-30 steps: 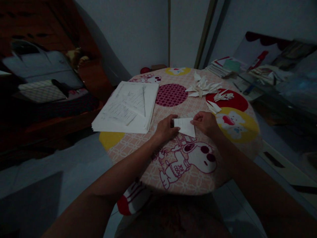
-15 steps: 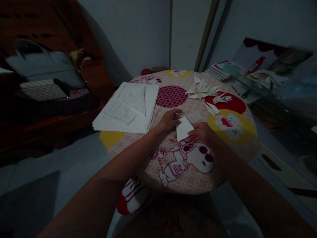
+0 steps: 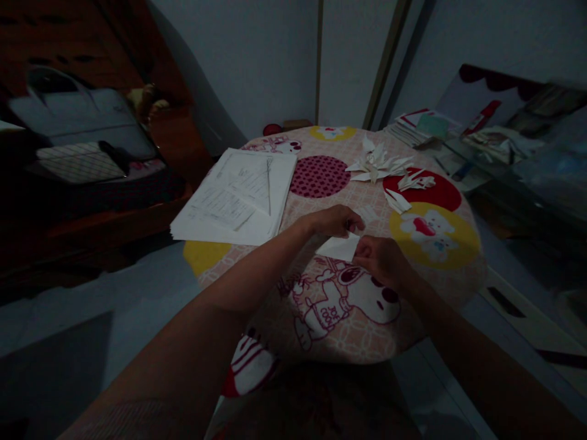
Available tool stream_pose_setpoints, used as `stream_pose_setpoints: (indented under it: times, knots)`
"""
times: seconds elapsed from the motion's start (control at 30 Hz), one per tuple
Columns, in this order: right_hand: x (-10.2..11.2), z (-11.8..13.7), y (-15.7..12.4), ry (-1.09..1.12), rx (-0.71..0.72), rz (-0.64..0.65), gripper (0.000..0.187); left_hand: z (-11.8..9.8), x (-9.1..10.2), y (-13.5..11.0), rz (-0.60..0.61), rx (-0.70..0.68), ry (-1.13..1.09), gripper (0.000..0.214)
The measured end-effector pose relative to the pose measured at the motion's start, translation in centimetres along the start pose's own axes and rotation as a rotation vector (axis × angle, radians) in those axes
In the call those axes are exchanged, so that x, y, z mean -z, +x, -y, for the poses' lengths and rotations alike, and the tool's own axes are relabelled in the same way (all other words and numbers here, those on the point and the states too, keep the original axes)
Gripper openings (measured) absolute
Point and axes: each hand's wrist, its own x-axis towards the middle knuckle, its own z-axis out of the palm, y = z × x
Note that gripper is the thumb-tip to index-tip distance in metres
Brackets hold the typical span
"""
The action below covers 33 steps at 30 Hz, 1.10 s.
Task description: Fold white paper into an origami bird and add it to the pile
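— Two hands meet over our small white paper point(image 3: 338, 248), flat on the worktop point(image 3: 321, 330) near its middle. Which way does it lie from the fingers?
— Between them: our left hand point(image 3: 337, 220) sits just behind it, our right hand point(image 3: 380, 261) closes on its right edge, nearer. Its long side runs left to right.
— And the left fingers?
— Curled; the dimness hides whether they grip.

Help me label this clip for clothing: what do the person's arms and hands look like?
The left forearm and right forearm are bare as far up as the view shows: no sleeves. The left hand and right hand wear no gloves; in the dim light no watch, bracelet or ring can be made out.
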Motion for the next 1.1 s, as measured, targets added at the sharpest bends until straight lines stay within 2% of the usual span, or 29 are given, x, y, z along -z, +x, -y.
stream_pose_setpoints:
  times: [0.07, 0.13, 0.17, 0.23, 0.33, 0.43, 0.53, 0.7, 0.87, 1.1]
  knots:
    - [-0.2, 0.0, -0.1, -0.164, 0.080, -0.120, 0.021, 0.0, -0.8, -0.6, -0.080, -0.016, 0.110, 0.047]
    - [-0.5, -0.1, -0.1, -0.256, 0.192, -0.133, 0.030, 0.0, -1.6, -1.5, -0.209, -0.002, 0.178, 0.046]
    - [-0.6, -0.3, -0.2, -0.287, 0.242, -0.106, 0.028, 0.0, -2.0, -1.9, -0.267, 0.016, 0.193, 0.045]
    - [-0.7, -0.6, -0.1, -0.333, 0.290, -0.035, 0.018, -0.1, -2.8, -2.9, -0.305, 0.051, 0.196, 0.039]
    - [-0.9, -1.3, 0.2, -0.326, 0.293, 0.019, 0.019, -0.3, -3.5, -4.3, -0.314, 0.101, 0.178, 0.017]
    - [-0.8, -2.0, 0.8, -0.193, 0.309, 0.023, 0.019, -0.6, -3.7, -5.7, -0.319, 0.074, 0.118, 0.017]
    - [-0.6, -2.3, 1.5, 0.009, 0.259, 0.045, 0.018, -1.1, -3.7, -6.8, -0.301, 0.031, 0.035, 0.015]
    - [-0.1, -2.0, 2.2, 0.233, 0.038, 0.129, 0.019, -1.8, -4.0, -7.6, -0.335, 0.106, -0.078, 0.025]
    - [-0.1, -1.7, 2.7, 0.290, -0.080, 0.163, 0.014, -1.7, -4.9, -7.1, -0.424, 0.221, -0.088, 0.012]
    - [-0.3, -1.4, 3.0, 0.239, -0.158, 0.170, 0.017, -2.2, -5.6, -6.7, -0.471, 0.282, 0.076, 0.011]
